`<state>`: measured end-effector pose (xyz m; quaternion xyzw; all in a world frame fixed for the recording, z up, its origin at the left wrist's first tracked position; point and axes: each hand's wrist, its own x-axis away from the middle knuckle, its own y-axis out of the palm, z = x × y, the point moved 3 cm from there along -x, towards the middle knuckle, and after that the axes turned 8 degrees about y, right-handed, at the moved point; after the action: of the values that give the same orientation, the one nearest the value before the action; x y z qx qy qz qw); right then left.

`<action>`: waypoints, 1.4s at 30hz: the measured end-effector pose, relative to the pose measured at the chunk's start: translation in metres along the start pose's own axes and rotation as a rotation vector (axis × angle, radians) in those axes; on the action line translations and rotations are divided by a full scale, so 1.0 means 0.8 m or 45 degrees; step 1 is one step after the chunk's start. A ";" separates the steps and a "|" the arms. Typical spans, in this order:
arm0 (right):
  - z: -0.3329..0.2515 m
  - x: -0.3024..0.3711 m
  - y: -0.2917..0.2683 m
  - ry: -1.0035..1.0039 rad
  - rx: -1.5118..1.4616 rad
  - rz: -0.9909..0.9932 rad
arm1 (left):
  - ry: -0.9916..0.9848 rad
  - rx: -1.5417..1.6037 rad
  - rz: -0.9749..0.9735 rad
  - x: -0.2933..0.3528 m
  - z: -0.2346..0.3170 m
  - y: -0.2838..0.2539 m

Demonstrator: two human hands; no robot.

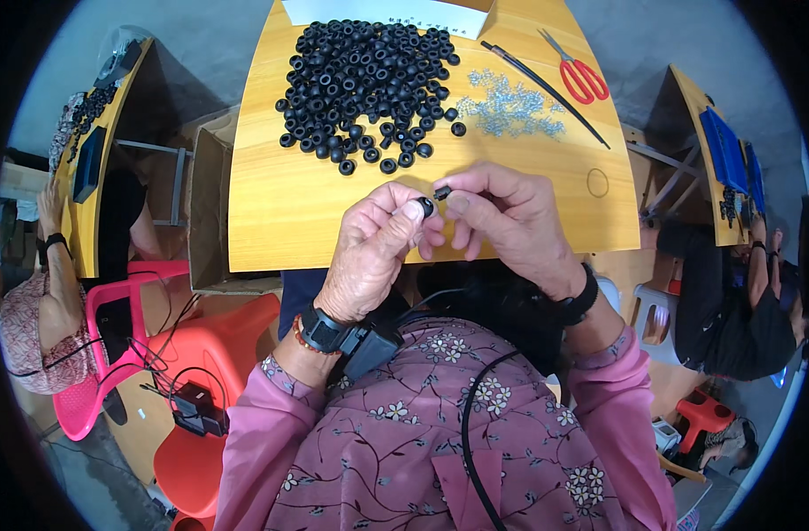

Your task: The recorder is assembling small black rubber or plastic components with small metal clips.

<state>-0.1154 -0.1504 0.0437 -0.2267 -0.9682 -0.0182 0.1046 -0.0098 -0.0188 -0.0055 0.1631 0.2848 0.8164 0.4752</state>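
Note:
Just over the near edge of the yellow table (289, 221), both hands meet in the middle. My left hand (382, 234) pinches a round black part with a hole (425, 206) between thumb and fingertips. Close beside it, my right hand (506, 212) grips a small black cylindrical piece (442, 192), its tip pointing at the round part; a small gap seems to lie between them. Beyond the hands spreads a big pile of similar black rings (360, 80). To its right lies a scatter of tiny clear or silvery bits (510, 104).
Red-handled scissors (581, 75) and a thin black rod (546, 88) lie at the far right, with a rubber band (597, 182) nearer. A white box (395, 12) stands at the back. Left of the table are a cardboard box (211, 203) and red stool (210, 354). Other people sit at both sides.

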 end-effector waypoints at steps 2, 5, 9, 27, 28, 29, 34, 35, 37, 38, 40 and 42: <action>-0.004 0.000 0.000 -0.057 0.089 -0.005 | -0.012 0.014 0.004 0.000 0.000 -0.001; -0.010 0.000 -0.001 -0.252 0.294 -0.007 | -0.013 0.022 -0.015 0.000 0.000 -0.002; -0.016 -0.002 -0.003 -0.493 0.537 -0.028 | -0.031 0.015 -0.066 0.000 0.000 -0.003; -0.022 -0.008 -0.003 -0.674 0.629 -0.102 | -0.069 0.032 -0.034 0.001 0.001 -0.005; -0.023 -0.008 -0.003 -0.672 0.627 -0.104 | -0.070 0.039 -0.037 0.000 0.001 -0.005; -0.023 -0.009 -0.003 -0.672 0.639 -0.106 | -0.071 0.046 -0.039 0.000 0.000 -0.005; -0.025 -0.009 -0.004 -0.695 0.667 -0.119 | -0.078 0.067 -0.074 -0.001 0.001 -0.007; -0.026 -0.010 -0.004 -0.717 0.670 -0.126 | -0.087 0.076 -0.073 -0.001 0.001 -0.007; -0.027 -0.012 -0.004 -0.762 0.678 -0.140 | -0.100 0.092 -0.070 -0.002 0.001 -0.008; -0.027 -0.012 -0.004 -0.766 0.660 -0.143 | -0.103 0.099 -0.069 -0.002 0.000 -0.009; -0.024 -0.013 -0.003 -0.775 0.624 -0.148 | -0.111 0.098 -0.054 -0.001 0.000 -0.009; -0.024 -0.013 -0.004 -0.783 0.647 -0.149 | -0.119 0.081 -0.027 0.000 0.003 -0.007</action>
<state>-0.1039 -0.1591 0.0603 -0.1328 -0.9393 0.2845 -0.1386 -0.0051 -0.0160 -0.0070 0.2131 0.2900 0.7934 0.4910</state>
